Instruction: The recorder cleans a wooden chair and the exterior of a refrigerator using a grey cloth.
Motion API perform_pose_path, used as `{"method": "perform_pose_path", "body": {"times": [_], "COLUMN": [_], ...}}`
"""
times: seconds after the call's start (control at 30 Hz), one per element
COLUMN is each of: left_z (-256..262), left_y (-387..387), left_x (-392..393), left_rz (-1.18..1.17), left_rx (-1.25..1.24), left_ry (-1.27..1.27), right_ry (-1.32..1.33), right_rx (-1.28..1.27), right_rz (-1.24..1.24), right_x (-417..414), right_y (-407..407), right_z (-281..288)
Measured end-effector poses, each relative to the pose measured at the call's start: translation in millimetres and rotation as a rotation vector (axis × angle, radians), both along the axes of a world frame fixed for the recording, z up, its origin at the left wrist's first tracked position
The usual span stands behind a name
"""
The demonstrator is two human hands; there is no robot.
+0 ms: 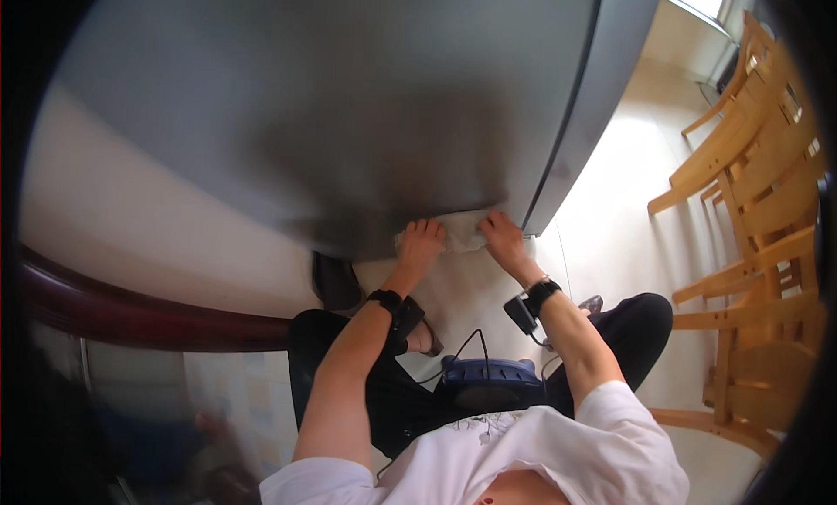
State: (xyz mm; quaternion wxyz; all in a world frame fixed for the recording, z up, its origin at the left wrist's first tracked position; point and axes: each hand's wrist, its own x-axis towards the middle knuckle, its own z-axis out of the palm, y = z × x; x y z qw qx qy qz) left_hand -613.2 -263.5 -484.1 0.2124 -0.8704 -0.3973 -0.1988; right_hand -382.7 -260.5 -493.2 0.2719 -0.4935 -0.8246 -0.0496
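A pale, folded cloth (465, 230) lies against the lower part of a large, smooth grey panel (366, 100), which looks like an appliance door. My left hand (424, 242) presses on the cloth's left part with the fingers bent over it. At the cloth's right part, my right hand (503, 238) grips it between thumb and fingers. Both wrists wear black straps with small dark devices. The panel shows a dim dark reflection. The underside of the cloth is hidden.
Wooden chairs (739, 243) stand along the right. A dark red curved wooden edge (163, 315) runs at the left, by a pale wall. A dark shoe (335, 281) stands near the panel's foot. A blue device with cables (490, 372) is between my legs.
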Motion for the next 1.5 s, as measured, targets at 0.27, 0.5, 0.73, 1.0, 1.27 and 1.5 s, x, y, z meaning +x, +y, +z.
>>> {"method": "perform_pose_path", "body": {"times": [0.27,0.5,0.73,1.0,1.27,1.5], "left_z": [271,298,91,-8,229,93], "left_y": [-5,44,27,-18,21,53], "left_x": [-58,-111,-32,41,-70,-170], "left_rz": [0.052,0.184,0.212,0.480,0.403,0.637], "left_rx": [0.552,0.691,0.146,-0.362,0.638,0.729], "left_ry": [-0.231,-0.462,-1.254,-1.166,-0.917,-1.263], "right_ry": [0.305,0.304,-0.056,-0.357,-0.186,-0.027], "right_rx": [0.561,1.017,0.650,0.303,0.861,0.889], "right_rz": [0.189,0.138,0.227,0.360,0.143,0.583], "right_x": [-29,-125,-114,-61,-143,-287], "right_y": [-26,55,42,29,33,75], "right_z": [311,352,177,122,369,269]}}
